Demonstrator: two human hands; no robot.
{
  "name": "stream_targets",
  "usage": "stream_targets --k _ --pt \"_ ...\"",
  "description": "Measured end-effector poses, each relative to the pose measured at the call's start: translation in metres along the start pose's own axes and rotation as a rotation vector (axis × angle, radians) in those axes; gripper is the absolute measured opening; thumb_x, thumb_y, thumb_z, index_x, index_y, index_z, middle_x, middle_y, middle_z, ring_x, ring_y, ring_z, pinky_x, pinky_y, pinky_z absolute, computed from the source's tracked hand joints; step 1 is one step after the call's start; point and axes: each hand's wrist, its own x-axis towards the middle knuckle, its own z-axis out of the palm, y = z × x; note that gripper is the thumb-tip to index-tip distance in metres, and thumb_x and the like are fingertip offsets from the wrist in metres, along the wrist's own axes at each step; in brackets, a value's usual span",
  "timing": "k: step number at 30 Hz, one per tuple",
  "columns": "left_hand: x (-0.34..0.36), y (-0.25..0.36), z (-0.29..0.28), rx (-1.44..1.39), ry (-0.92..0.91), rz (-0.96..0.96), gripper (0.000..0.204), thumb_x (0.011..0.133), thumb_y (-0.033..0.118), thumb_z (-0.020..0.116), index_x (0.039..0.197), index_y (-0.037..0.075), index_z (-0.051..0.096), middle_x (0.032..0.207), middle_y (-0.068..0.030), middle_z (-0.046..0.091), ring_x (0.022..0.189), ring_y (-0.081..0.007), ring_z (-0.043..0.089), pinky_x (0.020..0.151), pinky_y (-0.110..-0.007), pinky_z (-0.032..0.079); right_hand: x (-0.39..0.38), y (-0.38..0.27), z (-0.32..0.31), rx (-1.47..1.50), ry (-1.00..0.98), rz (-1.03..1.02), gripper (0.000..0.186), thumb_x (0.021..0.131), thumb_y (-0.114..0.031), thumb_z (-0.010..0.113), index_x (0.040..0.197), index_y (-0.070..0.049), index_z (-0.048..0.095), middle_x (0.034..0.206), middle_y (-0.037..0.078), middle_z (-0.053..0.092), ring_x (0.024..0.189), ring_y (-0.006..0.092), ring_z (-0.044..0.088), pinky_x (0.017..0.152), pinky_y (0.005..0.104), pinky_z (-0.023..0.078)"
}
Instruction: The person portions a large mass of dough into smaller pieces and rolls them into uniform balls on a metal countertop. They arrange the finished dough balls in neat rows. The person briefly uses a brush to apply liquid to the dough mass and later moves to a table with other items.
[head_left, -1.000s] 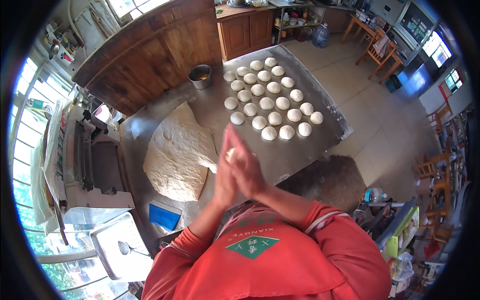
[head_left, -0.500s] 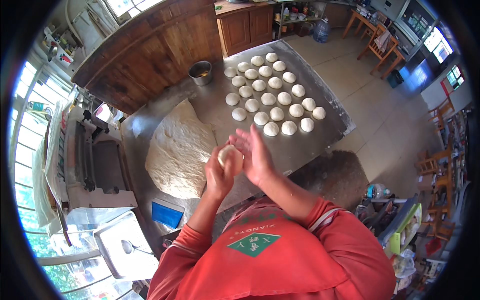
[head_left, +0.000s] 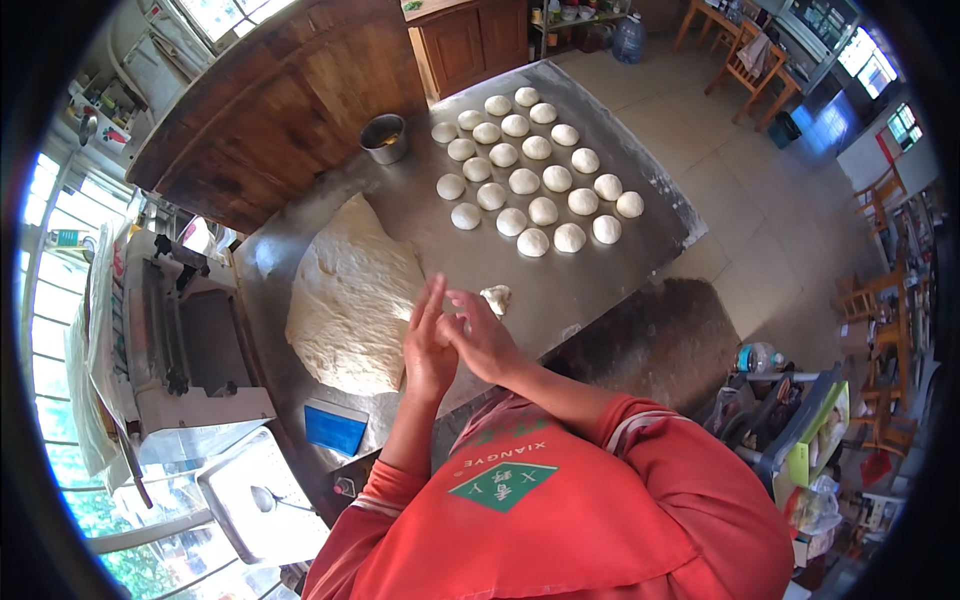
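Observation:
My left hand [head_left: 430, 345] and my right hand [head_left: 477, 338] meet over the near part of the steel table [head_left: 615, 255]. The left one has long, fairly straight fingers pointing up; the right one's fingers bend against it, so whatever lies between the palms is hidden. Just right of them rests a small ragged dough piece [head_left: 496, 298]. A large dough slab [head_left: 345, 300] spreads to their left. Beyond them several round dough balls [head_left: 523, 182] sit spaced in rows.
A metal pot [head_left: 385, 145] stands by a wooden partition [head_left: 270, 90]. At left are a machine [head_left: 195, 340], a blue-bladed scraper [head_left: 336, 427] and a white tray [head_left: 255, 500]. A rack [head_left: 790, 430] with a bottle is at right; chairs [head_left: 750, 62] stand beyond.
My hands went from pressed palms, to parted around a pale dough lump, to closed together slightly further left, hiding it. The ragged piece now shows beside them. The view has shifted slightly.

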Motion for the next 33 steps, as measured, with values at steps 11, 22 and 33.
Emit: stream_targets --k 11,22,33 --pt "-0.058 -0.027 0.044 0.056 -0.275 -0.207 0.029 0.088 0.026 0.068 0.097 -0.001 0.061 0.089 -0.0263 0.064 0.079 -0.0437 0.064 0.067 -0.047 0.051 0.027 0.161 -0.052 -0.740 0.099 0.432 0.048 0.093 -0.048 0.057 0.083 -0.002 0.064 0.082 0.020 0.068 0.071 0.0378 0.065 0.061 0.0470 0.050" --pt "-0.023 -0.067 0.033 -0.430 0.043 -0.413 0.056 0.096 0.041 0.046 0.135 0.000 0.043 0.114 -0.0230 0.060 0.100 -0.0263 0.060 0.087 -0.038 0.049 -0.002 0.167 -0.055 -0.553 -0.237 0.028 0.036 0.092 -0.035 0.062 0.119 -0.011 0.064 0.117 0.014 0.059 0.112 0.0301 0.054 0.093 0.0526 0.043" --pt "-0.031 -0.153 0.049 0.017 0.197 -0.955 0.041 0.092 0.034 0.065 0.101 -0.005 0.065 0.111 -0.0240 0.065 0.112 -0.0271 0.059 0.090 -0.039 0.048 0.119 0.140 -0.052 -0.374 -0.161 0.136 0.052 0.088 -0.046 0.065 0.112 -0.001 0.057 0.107 0.013 0.061 0.097 0.0264 0.060 0.089 0.0477 0.049"
